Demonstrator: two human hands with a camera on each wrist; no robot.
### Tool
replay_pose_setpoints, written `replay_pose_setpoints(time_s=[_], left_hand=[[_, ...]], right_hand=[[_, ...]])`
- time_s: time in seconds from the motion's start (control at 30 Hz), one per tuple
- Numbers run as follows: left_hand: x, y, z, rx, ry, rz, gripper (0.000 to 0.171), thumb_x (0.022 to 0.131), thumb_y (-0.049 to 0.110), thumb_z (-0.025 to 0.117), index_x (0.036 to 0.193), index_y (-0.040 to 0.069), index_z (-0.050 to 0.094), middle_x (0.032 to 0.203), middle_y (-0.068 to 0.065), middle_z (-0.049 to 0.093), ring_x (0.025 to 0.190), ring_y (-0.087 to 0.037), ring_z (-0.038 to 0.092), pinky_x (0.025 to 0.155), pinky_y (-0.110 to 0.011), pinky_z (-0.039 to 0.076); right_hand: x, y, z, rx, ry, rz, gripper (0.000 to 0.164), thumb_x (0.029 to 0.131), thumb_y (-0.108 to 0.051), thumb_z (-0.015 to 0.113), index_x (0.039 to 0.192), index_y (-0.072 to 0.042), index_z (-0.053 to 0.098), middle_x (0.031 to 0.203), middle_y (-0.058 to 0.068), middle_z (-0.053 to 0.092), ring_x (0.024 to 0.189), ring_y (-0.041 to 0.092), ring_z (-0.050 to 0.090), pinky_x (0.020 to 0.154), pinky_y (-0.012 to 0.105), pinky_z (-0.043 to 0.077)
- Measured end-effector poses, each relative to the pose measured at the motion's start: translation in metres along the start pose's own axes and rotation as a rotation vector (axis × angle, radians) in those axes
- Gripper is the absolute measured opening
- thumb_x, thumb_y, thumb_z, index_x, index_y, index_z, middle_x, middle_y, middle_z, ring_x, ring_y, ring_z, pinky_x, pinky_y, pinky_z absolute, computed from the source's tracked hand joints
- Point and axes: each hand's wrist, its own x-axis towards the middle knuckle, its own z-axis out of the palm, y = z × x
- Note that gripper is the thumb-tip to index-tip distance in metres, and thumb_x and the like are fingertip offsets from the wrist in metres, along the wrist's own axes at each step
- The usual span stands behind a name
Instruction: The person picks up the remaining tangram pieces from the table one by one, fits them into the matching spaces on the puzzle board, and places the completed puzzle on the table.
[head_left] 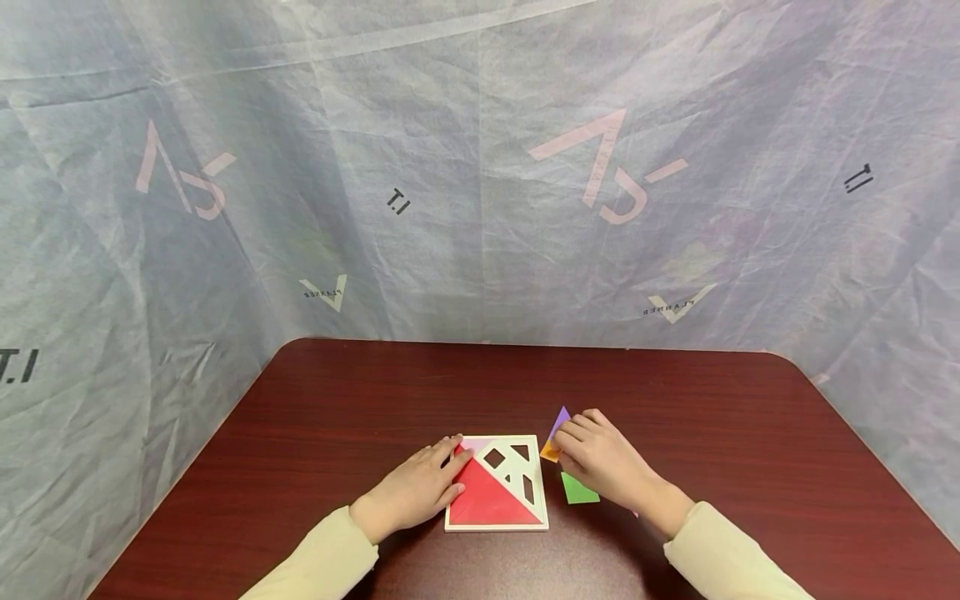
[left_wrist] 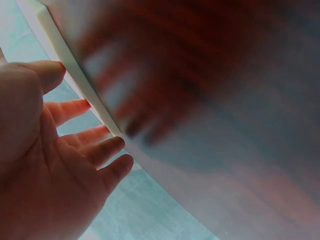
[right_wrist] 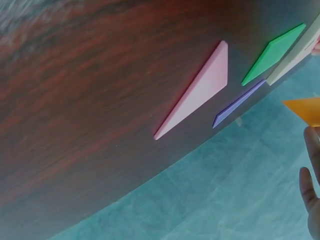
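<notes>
A white square tangram tray point(head_left: 497, 527) lies on the table with red point(head_left: 487, 500) and pink point(head_left: 477, 442) pieces set into its left side. Several dark cut-outs show in its white right half. My left hand point(head_left: 420, 487) rests along the tray's left edge, its fingertips touching the edge and the pieces. Just right of the tray, my right hand point(head_left: 603, 458) pinches an orange tangram piece point(right_wrist: 306, 110), held above the table. Near that hand lie a purple piece point(head_left: 561, 419), a green piece point(head_left: 581, 490) and a pink triangle point(right_wrist: 200, 95), mostly hidden by the hand in the head view.
The dark red wooden table point(head_left: 360, 392) extends behind and to both sides of the tray. Grey printed cloth point(head_left: 480, 167) hangs round its back and sides.
</notes>
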Motion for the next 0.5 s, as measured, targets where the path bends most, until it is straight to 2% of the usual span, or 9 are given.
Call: replay_pose_setpoints(time_s=[0.1,0.4,0.5], left_hand=[[0.0,-0.0001,0.0004,0.0,-0.001,-0.001,0.047,0.093,0.03,0.05,0.133,0.007,0.046,0.14,-0.019,0.041,0.126,-0.033,0.044,0.102,-0.043,0.039],[0.0003,-0.0006,0.0012,0.002,-0.003,-0.001,0.047,0.093,0.03,0.05,0.134,0.007,0.046,0.14,-0.019,0.04,0.126,-0.032,0.044,0.101,-0.043,0.039],[0.0001,-0.0002,0.0002,-0.004,-0.006,-0.002,0.047,0.093,0.03,0.049,0.134,0.007,0.046,0.14,-0.019,0.04,0.126,-0.033,0.044,0.101,-0.043,0.04]], right_hand=[[0.001,-0.0019,0.0008,0.016,0.005,-0.006,0.01,0.073,-0.005,0.049,0.075,-0.014,0.053,0.07,-0.006,0.053,0.067,0.011,0.05,0.073,0.029,0.04],[0.0039,-0.0066,0.0019,0.022,-0.009,-0.013,0.019,0.062,-0.003,0.057,0.074,-0.016,0.052,0.074,-0.008,0.054,0.065,0.009,0.051,0.073,0.029,0.04],[0.004,-0.0077,0.0026,0.014,-0.018,-0.017,0.017,0.063,-0.005,0.057,0.075,-0.016,0.052,0.077,-0.008,0.056,0.066,0.009,0.052,0.073,0.028,0.041]])
